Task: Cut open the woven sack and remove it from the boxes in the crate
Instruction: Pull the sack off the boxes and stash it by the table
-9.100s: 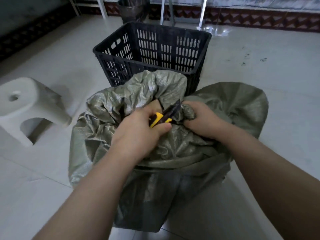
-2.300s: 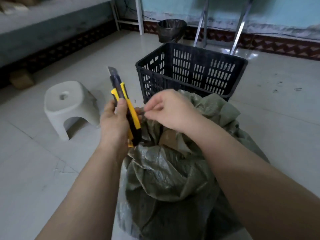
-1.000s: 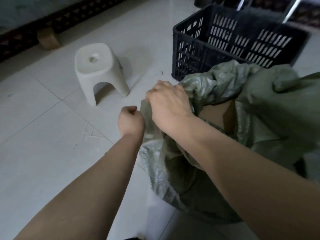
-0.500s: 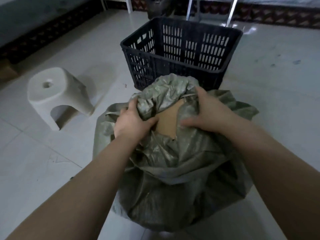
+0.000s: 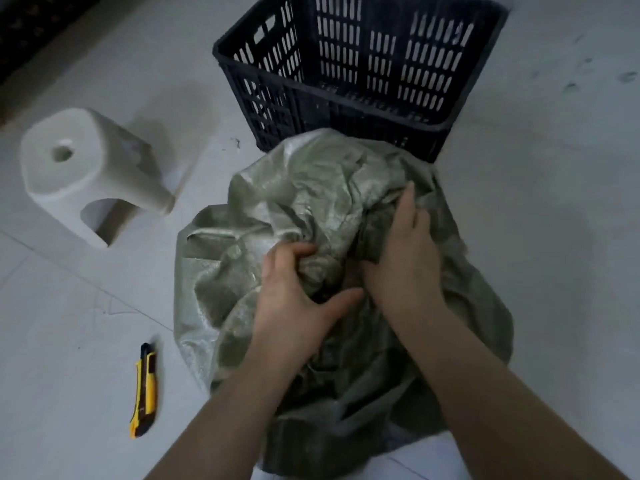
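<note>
A crumpled grey-green woven sack (image 5: 311, 202) covers a bulky load on the tiled floor in the middle of the view. My left hand (image 5: 294, 296) clutches a fold of the sack near its centre. My right hand (image 5: 405, 258) grips the fabric just to the right, fingers pushed into a dark gap between folds. No box shows through the fabric. A yellow and black utility knife (image 5: 144, 389) lies on the floor left of the sack, apart from both hands.
An empty black slotted plastic crate (image 5: 446, 116) stands just behind the sack. A white plastic stool (image 5: 83, 168) sits to the left on the pale tiled floor (image 5: 554, 202).
The knife has left my left hand and lies on the floor. The brown cardboard seen in the opening half a second ago is hidden by fabric. Both hands have shifted their hold on the sack.
</note>
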